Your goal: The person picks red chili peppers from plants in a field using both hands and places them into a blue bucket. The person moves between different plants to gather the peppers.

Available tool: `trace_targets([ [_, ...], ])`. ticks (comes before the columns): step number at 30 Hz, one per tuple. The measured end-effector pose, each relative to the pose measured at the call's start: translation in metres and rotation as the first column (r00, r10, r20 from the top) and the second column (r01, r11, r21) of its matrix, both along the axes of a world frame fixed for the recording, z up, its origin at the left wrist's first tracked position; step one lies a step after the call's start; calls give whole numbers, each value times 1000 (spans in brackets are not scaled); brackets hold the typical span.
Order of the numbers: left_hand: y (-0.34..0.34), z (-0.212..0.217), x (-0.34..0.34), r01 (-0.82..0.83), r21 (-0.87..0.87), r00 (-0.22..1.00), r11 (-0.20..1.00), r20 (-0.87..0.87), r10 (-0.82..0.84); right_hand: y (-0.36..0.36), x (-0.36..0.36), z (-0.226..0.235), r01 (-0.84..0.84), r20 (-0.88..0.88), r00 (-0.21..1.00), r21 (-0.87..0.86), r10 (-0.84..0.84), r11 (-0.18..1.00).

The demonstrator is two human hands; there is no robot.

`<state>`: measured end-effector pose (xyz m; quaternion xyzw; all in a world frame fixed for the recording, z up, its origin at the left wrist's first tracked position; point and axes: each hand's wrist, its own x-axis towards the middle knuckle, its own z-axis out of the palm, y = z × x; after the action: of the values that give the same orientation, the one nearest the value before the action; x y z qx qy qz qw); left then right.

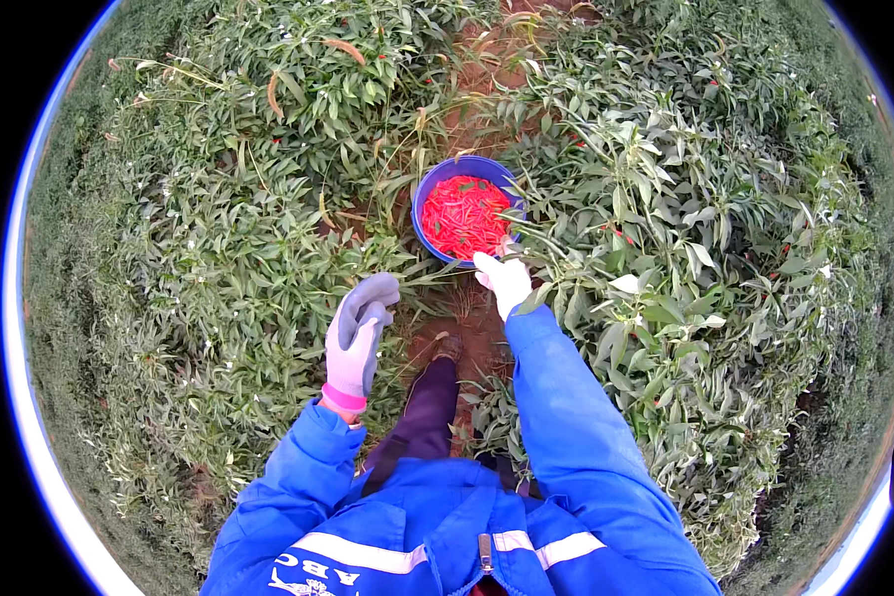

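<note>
- While the person stands on a strip of red-brown soil [472,328] between two rows of green pepper plants [666,228], a round blue bucket [429,194] sits on the ground just ahead, mouth upward and slightly tilted toward the camera.
- The bucket is heaped with red chillies [464,214]; they lie tangled, long axes pointing every way, so no single direction shows.
- The right hand [505,281], in a white glove, reaches forward to the bucket's near rim, touching or just beside it; whether it grips anything I cannot tell.
- The left hand [360,333], in a grey-palmed glove with a pink cuff, hangs loosely open and holds nothing, fingers pointing forward and curled over at the tips, just beside the left-hand plants.
- Blue jacket sleeves [576,427] cover both arms, and one shoe [448,346] rests on the soil between the hands.
</note>
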<state>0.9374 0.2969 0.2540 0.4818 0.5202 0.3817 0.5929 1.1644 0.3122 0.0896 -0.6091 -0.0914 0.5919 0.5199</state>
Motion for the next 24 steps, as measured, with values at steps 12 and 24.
trace_targets([
  [12,-16,-6,38,392,-174,920,903,76,-384,-141,92,211,-379,827,500,-59,257,924],
  [24,-82,-7,162,622,132,771,772,67,-633,-197,145,197,-512,913,-186,-406,363,757],
])
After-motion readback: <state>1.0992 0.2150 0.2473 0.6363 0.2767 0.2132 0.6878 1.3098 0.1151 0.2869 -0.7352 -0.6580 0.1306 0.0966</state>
